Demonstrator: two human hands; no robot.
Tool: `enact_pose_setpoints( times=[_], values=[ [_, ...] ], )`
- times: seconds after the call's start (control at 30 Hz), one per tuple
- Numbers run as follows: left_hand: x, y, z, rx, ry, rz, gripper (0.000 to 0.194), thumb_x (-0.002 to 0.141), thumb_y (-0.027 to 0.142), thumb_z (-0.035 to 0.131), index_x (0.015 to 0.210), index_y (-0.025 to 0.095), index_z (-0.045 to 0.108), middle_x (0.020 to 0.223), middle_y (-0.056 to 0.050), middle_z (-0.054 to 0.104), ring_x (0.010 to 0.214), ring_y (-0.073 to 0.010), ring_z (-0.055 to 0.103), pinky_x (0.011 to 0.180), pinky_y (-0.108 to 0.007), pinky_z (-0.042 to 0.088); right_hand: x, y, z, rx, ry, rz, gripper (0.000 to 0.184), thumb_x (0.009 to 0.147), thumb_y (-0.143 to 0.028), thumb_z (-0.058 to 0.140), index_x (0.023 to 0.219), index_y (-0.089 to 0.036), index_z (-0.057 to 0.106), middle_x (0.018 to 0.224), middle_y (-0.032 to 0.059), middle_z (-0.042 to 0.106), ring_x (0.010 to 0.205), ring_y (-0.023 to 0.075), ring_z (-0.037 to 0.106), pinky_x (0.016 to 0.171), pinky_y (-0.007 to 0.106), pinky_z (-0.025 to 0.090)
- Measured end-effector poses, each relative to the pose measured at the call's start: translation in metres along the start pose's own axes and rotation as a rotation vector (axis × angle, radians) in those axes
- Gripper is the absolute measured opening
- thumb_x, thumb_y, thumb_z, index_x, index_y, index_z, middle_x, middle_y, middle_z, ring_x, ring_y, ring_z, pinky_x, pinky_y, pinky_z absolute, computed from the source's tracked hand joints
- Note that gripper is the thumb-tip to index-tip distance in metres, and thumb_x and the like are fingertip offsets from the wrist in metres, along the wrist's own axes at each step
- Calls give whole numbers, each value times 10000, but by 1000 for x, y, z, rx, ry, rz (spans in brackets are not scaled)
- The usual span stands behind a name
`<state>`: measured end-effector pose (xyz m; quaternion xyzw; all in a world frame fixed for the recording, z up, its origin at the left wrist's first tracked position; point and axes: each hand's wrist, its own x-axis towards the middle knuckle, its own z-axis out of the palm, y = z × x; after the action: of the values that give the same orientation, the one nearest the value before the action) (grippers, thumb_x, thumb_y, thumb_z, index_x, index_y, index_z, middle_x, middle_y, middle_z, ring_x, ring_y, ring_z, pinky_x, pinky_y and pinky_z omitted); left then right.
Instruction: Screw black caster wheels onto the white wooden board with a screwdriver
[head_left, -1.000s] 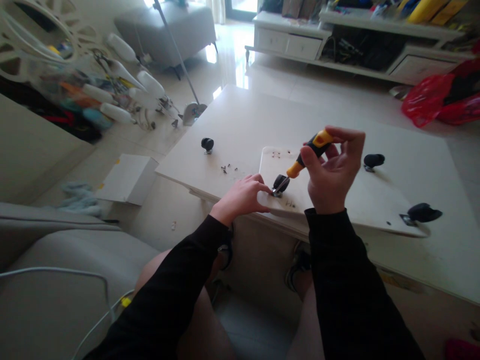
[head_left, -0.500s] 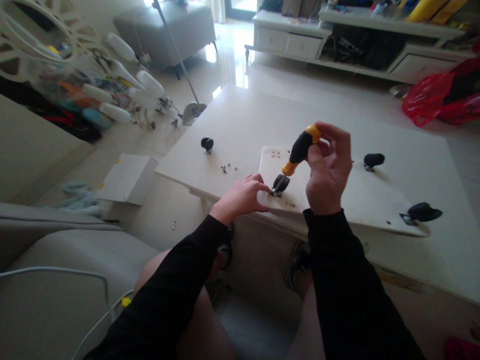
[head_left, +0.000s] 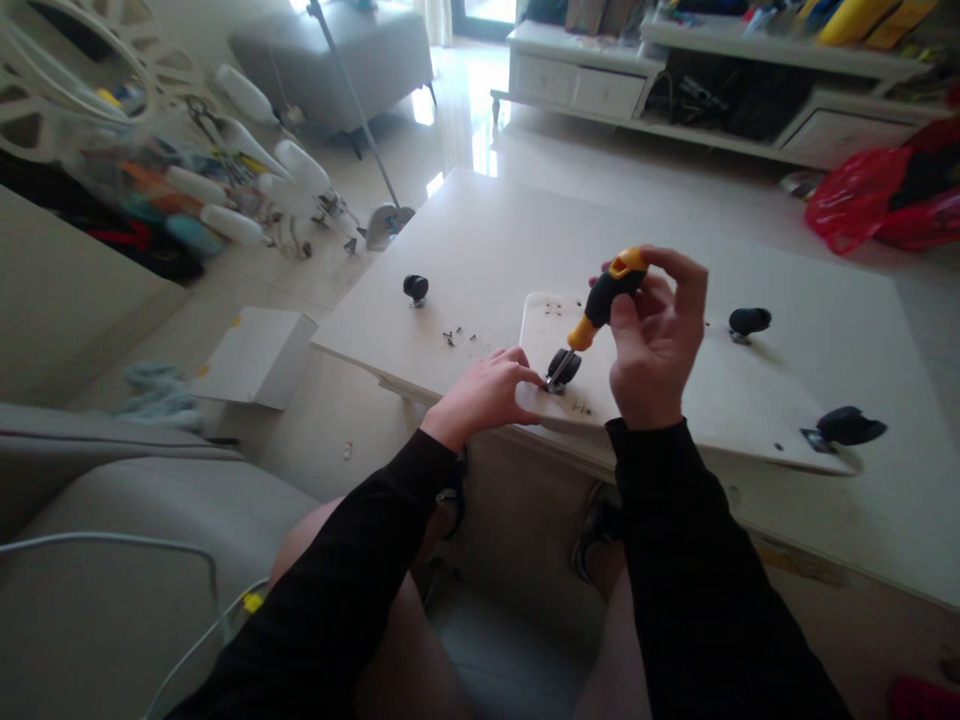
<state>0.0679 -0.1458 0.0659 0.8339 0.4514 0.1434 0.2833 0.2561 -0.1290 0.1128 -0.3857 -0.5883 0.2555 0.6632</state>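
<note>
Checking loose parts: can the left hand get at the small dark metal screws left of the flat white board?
Probably yes: the left hand is near the small dark metal screws and nothing seems between them, though it's at the flat white board.

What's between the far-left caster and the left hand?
A few small dark screws, loose on the white tabletop, between the far-left caster and left hand; shows in the head view.
</note>
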Motion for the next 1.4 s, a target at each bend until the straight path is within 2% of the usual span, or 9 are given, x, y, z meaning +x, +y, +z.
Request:
enact_pose_setpoints(
  times=[0.2,0.37,0.43,0.5,0.6,0.67,0.9,1.13,1.4],
  values=[
    [-1,2,-2,-16,-7,-11,479,743,355,915,1201,260,811,1171,-79,659,1114,-273,625,1059,-430,499,0,-6,-3,-139,76,62,446,754,-341,849,1142,-343,627,1067,-18,662,916,151,675,741,312,632],
    [-3,-4,-4,-228,-30,-47,700,695,376,938,1339,224,711,1302,-102,619,1161,-260,627,1070,-417,521,5,-11,-3,-120,154,-29,371,811,-386,792,1144,-348,634,1119,0,653,1000,179,685,829,370,647],
    [-3,-8,-4,-340,-2,-160,694,738,389,900,1363,200,665,1364,-128,602,1091,-238,659,986,-401,567,11,-12,-5,-112,223,-124,377,834,-389,760,1180,-359,614,1134,9,635,1039,195,692,867,403,648],
    [-3,-11,-4,-469,48,-359,567,824,354,821,1327,155,652,1327,-156,641,971,-211,696,887,-384,599,15,-9,-10,-112,293,-172,404,848,-397,736,1222,-383,584,1122,12,621,1039,207,700,858,429,653],
    [-1,-12,-5,-740,24,-632,385,882,236,750,1224,80,664,1055,-149,742,805,-186,727,808,-360,618,18,0,-24,-79,392,-123,441,849,-396,724,1254,-409,550,1069,-1,609,976,205,713,776,424,663],
    [0,-11,-5,-901,-21,-703,306,862,173,767,1136,63,686,896,-113,751,747,-176,732,793,-338,628,15,8,-35,-26,453,-29,455,834,-380,740,1245,-400,546,1045,-16,601,935,185,716,702,371,658],
    [1,-15,8,-1059,65,-813,263,814,93,810,1057,83,710,812,-84,760,660,-149,725,713,-275,642,6,23,-70,104,611,241,475,788,-330,776,1195,-339,534,1025,-43,624,935,144,724,637,266,642],
    [0,-14,19,-1096,113,-790,302,779,91,843,1051,63,716,922,-128,770,694,-173,753,708,-285,645,4,18,-93,93,688,225,472,780,-292,772,1178,-334,522,1009,-50,613,947,130,721,642,269,666],
    [10,24,46,-1195,81,-783,297,829,71,805,1088,48,661,946,-127,749,693,-160,750,718,-277,643,2,13,-114,105,746,225,475,767,-281,764,1168,-323,515,997,-50,619,972,170,751,655,312,678]
  ],
)
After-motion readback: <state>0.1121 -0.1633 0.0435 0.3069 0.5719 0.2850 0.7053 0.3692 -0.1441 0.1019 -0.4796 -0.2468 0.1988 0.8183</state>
